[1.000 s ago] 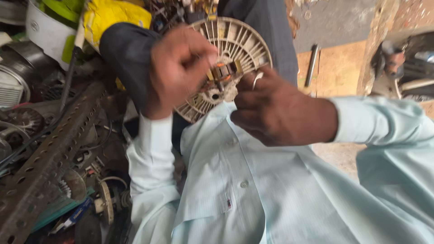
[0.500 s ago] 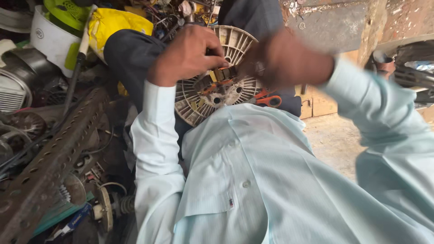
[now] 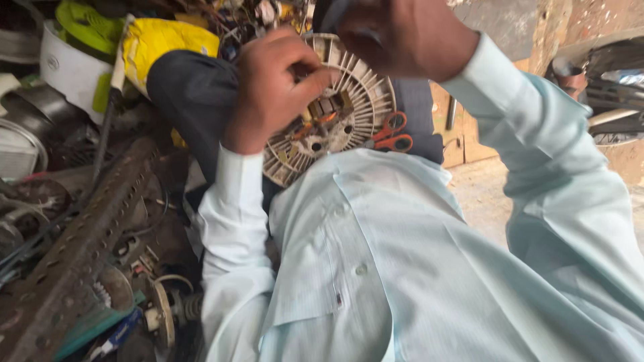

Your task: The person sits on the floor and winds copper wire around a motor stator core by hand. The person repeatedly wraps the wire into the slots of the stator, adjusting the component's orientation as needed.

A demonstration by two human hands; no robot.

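Observation:
A round white ribbed plastic disc (image 3: 362, 100) with brown and orange parts at its hub rests on my lap against dark cloth. My left hand (image 3: 268, 94) is over the disc's left half, thumb and fingers pinched on a small piece at the hub. My right hand (image 3: 402, 33) is lifted above the disc's upper edge with its fingers curled; it is blurred and I cannot make out anything in it. Orange-handled scissors (image 3: 392, 134) lie beside the disc's right rim. My pale blue shirt fills the lower part of the view.
On the left lie a perforated rusty metal bar (image 3: 74, 255), a white bucket (image 3: 70, 67), a yellow bag (image 3: 164, 40) and several scrap machine parts and wires. A wooden box (image 3: 463, 134) and bare concrete floor (image 3: 483, 194) are on the right.
My right hand has risen from the disc's hub to above its top edge. The scissors have come into view by the rim. My left hand stays pinched at the hub.

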